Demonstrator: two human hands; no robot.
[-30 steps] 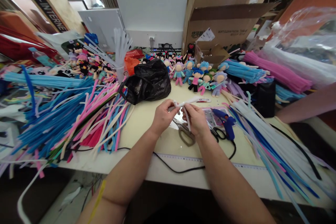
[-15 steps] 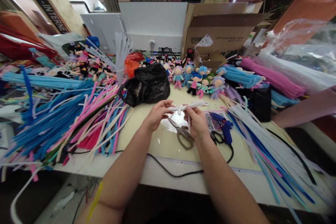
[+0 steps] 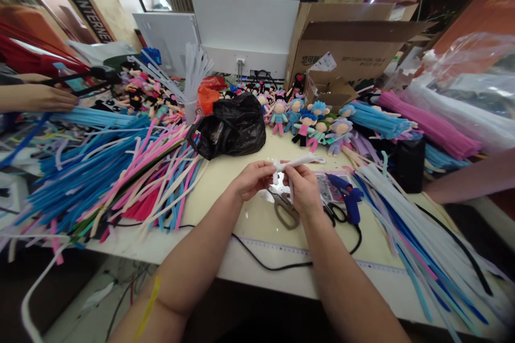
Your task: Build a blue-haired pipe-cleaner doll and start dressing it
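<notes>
White pipe cleaners (image 3: pixel 300 161), bent and twisted together, are held up between my two hands over the middle of the table. My left hand (image 3: pixel 256 178) is closed, pinching the left end of the piece near a small upright stub. Fingers and thumb of my right hand (image 3: pixel 301 182) pinch the same white piece, with one stem hanging down by the palm. Below the hands lie scissors (image 3: pixel 286 212) with brown-grey handles, their blades partly hidden. A blue glue gun (image 3: pixel 348 195) rests right of my right hand, next to black-handled scissors (image 3: pixel 337 213).
Pipe cleaners in blue and pink (image 3: pixel 92 171) heap up at left, white ones (image 3: pixel 396 198) at right. Small dolls (image 3: pixel 306 127) stand behind, beside a black plastic bag (image 3: pixel 237 126). A black cord (image 3: pixel 265 265) crosses the front. Another person's hand (image 3: pixel 44 97) reaches in at far left.
My left hand has moved inward along the white piece, closer to my right hand, and its fingers have closed. Another person's hand has appeared at far left. The view has shifted slightly.
</notes>
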